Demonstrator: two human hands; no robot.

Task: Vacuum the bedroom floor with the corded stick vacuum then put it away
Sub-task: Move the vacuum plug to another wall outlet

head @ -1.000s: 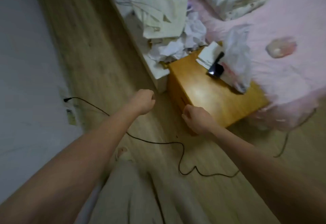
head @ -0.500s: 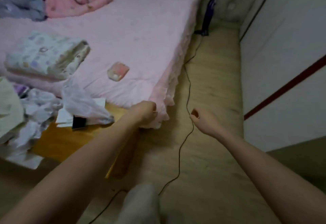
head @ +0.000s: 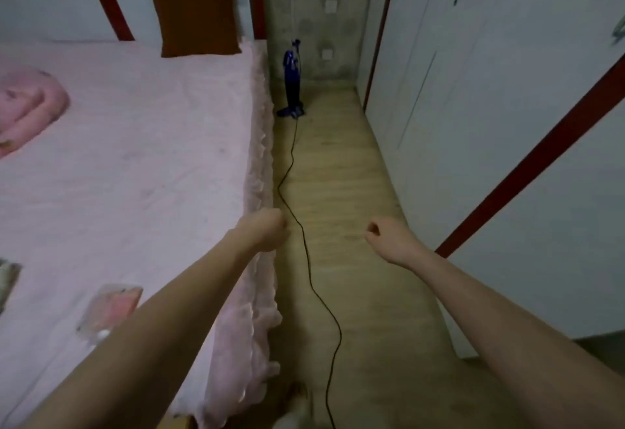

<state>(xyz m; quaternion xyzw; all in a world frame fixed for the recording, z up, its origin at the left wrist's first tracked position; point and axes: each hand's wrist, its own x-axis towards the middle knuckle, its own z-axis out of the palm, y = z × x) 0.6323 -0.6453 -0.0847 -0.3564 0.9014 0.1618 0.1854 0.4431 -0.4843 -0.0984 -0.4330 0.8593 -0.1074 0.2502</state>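
A blue stick vacuum [head: 293, 87] stands upright at the far end of a narrow floor strip, against the back wall beside the bed. Its black cord [head: 306, 249] trails from the vacuum's base along the wooden floor [head: 341, 198] toward me and runs out of frame at the bottom. My left hand [head: 265, 234] is stretched forward over the bed's frilled edge, fingers curled, holding nothing. My right hand [head: 385, 239] is out over the floor, fingers curled loosely, also holding nothing. Both hands are far from the vacuum.
A bed with a pink sheet [head: 135, 164] fills the left side, with a brown pillow [head: 194, 12] at the headboard and a small pink packet [head: 111, 307] near me. White wardrobe doors [head: 490, 124] with red trim wall in the right side.
The view has swung from the bedside cabinet and wall plug round to the aisle between bed and wardrobe. The vacuum now lies straight ahead. Both hands stay held forward, holding nothing.
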